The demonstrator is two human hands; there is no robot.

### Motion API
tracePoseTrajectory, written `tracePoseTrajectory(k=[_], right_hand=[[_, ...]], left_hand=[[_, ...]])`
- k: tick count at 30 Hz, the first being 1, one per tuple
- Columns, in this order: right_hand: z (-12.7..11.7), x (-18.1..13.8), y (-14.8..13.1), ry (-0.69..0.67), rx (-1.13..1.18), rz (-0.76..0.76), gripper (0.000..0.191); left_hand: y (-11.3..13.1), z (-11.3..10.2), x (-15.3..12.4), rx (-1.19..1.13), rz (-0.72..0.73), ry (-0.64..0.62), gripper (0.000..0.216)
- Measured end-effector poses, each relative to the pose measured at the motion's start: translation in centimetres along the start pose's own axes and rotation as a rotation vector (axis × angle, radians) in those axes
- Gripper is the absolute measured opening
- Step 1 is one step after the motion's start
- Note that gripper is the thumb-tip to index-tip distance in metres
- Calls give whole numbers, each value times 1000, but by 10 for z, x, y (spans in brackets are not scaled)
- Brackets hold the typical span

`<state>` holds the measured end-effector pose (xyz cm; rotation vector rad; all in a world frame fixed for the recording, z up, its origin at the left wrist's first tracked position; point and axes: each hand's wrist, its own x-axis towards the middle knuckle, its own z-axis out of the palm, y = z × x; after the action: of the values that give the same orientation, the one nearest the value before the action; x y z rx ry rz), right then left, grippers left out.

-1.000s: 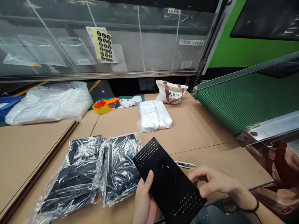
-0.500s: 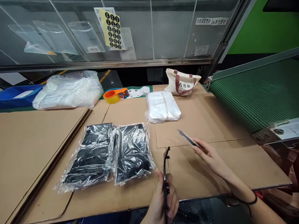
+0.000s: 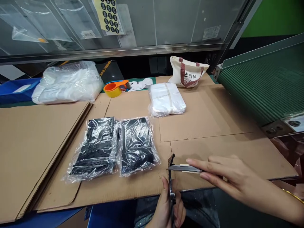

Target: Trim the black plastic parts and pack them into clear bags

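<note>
Black panel (image 3: 170,179) edge-on in pinch of left hand (image 3: 166,209); blade (image 3: 184,168), perhaps, in pinch of right hand (image 3: 228,179)

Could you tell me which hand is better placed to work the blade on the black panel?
Probably the right hand: it holds the blade at the panel, which the left hand grips edge-on.

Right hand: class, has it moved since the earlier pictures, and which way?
Yes. The right hand, holding a thin tool, has come toward the person, from over the cardboard seam to the edge-on black panel in the left hand.
</note>
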<state>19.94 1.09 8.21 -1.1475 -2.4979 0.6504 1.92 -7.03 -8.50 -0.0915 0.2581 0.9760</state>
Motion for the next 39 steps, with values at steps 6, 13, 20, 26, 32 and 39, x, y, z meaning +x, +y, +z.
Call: tracePoseTrajectory(k=[6,13,20,26,32,39], right_hand=[[-5,0,-2,27,-81,-19,40],[-1,-3,-4,12,-91,-38,41],[-4,-5,-13,-22,-115,-100,40],[-3,-4,-11,33,-127,-56,39],[-4,-5,-10,68,-187,-42,39],[-2,-7,-12,66,-210,-73,40]], left_hand=[[3,0,-2,13,-22,72,50],[2,4,-4,-50,-27,30,48],[0,0,-6,-33,-1,54,51],[3,8,-6,-81,-4,-107,49],[4,14,-5,-61,-12,-74,48],[2,7,-6,-43,4,-89,49]])
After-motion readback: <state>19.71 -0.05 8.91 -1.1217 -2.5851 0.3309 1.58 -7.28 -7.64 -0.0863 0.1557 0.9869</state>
